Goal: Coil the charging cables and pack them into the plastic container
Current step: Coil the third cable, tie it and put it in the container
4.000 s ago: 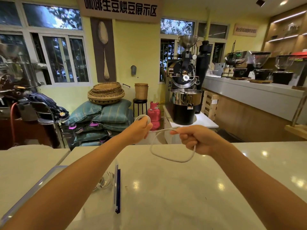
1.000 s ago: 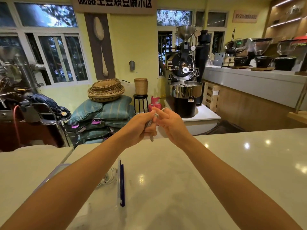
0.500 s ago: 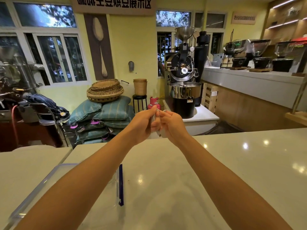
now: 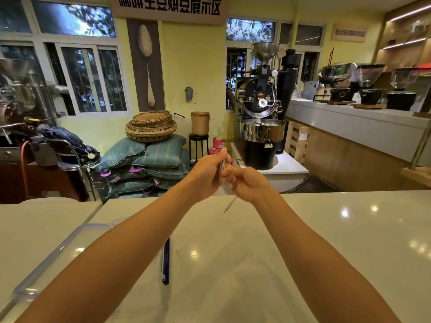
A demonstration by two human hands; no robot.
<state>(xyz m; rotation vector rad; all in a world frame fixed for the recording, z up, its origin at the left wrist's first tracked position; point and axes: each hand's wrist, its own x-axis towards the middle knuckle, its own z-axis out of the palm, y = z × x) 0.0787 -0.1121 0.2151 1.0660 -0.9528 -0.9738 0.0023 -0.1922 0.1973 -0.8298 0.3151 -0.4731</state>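
Both hands meet above the far edge of the white counter (image 4: 303,241). My left hand (image 4: 207,173) grips a bunched coil of white charging cable (image 4: 222,170), held upright between thumb and fingers. My right hand (image 4: 249,183) is closed on the same cable just to the right, touching the left hand. A short loose end with its plug (image 4: 229,205) hangs below the hands. The clear plastic container (image 4: 70,238) with a blue clip (image 4: 166,262) on its side sits on the counter at the lower left, mostly hidden under my left forearm.
Past the counter edge stand stacked green sacks (image 4: 149,166) with woven baskets on top, a black stool, a red gas cylinder (image 4: 217,145) and a coffee roaster (image 4: 262,117). A long bar with grinders (image 4: 363,113) runs along the right.
Four seconds ago my hands were apart with a wide cable loop between them. They have since come together on the bunched coil, and a short plug end now dangles below them.
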